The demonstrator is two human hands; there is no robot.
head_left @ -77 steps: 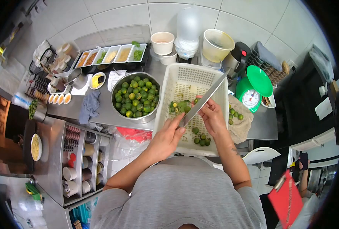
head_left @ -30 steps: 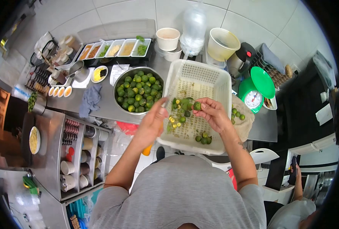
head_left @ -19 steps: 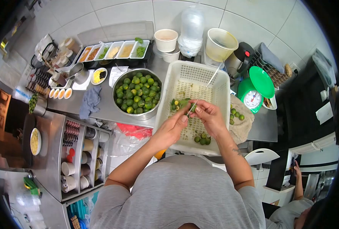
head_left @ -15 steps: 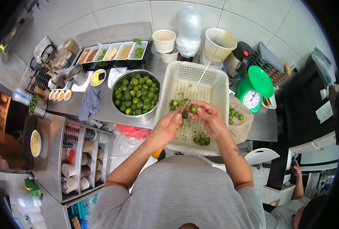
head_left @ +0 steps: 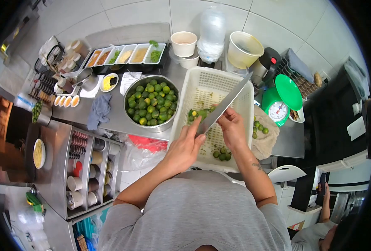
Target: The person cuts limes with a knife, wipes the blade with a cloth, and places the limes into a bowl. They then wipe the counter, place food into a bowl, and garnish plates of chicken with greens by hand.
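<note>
My left hand point(head_left: 183, 148) is closed round the handle end of a long knife point(head_left: 227, 101). Its broad blade slants up and to the right, the flat side facing me, over the white perforated basket point(head_left: 178, 104). Close against the blade's right side, my right hand point(head_left: 232, 131) has its fingers pinched; the lime seen in them half a second ago is now hidden behind the blade. Green pieces point(head_left: 201, 113) lie in the basket beyond my left fingers. Several small limes point(head_left: 222, 154) sit at the basket's near end, among scattered bits.
Left of the basket stands a steel bowl point(head_left: 131, 120) full of green limes. To the right, more limes point(head_left: 260, 127) lie on a beige cloth point(head_left: 263, 146), near a green scale point(head_left: 278, 112). Tubs point(head_left: 183, 44) and sauce trays point(head_left: 140, 54) line the back. Another person point(head_left: 319, 236) is at lower right.
The knife has turned from edge-on to showing its broad side, and its tip has swung rightward. The lime in my right fingers has gone out of sight. The whole view has shifted slightly.
</note>
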